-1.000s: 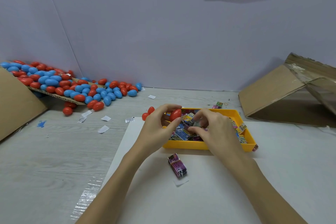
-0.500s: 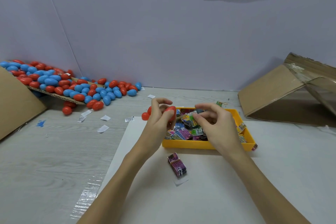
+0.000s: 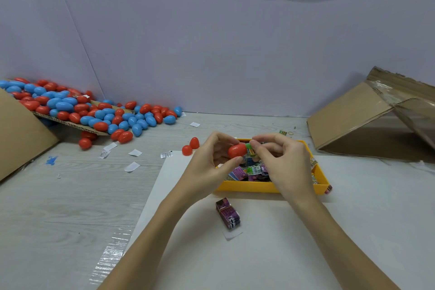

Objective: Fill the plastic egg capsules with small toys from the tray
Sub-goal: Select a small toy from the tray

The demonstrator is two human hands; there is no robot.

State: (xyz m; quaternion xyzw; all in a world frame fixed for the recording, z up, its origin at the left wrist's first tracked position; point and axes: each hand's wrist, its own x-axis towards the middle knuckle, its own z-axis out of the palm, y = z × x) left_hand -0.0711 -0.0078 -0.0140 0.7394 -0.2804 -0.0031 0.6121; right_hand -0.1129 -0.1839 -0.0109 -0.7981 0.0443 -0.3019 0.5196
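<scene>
Red plastic, an egg capsule half (image 3: pixel 236 150), is pinched between the thumb and fingers of the left hand (image 3: pixel 213 165), just above the near-left part of the yellow tray (image 3: pixel 268 188). A small green-wrapped toy (image 3: pixel 251 150) is held in the curled fingertips of the right hand (image 3: pixel 286 162) and is pressed against the open end of the capsule half. More wrapped toys (image 3: pixel 247 170) are heaped inside the tray. Two further red capsule halves (image 3: pixel 190 146) are seen on the table just left of the tray. A purple bundle (image 3: pixel 227 213) is laid just in front of the tray. A pile of red and blue eggs (image 3: pixel 94 110) is spread well to the tray's left, and a cardboard box (image 3: pixel 376 120) is tipped on its right.
</scene>
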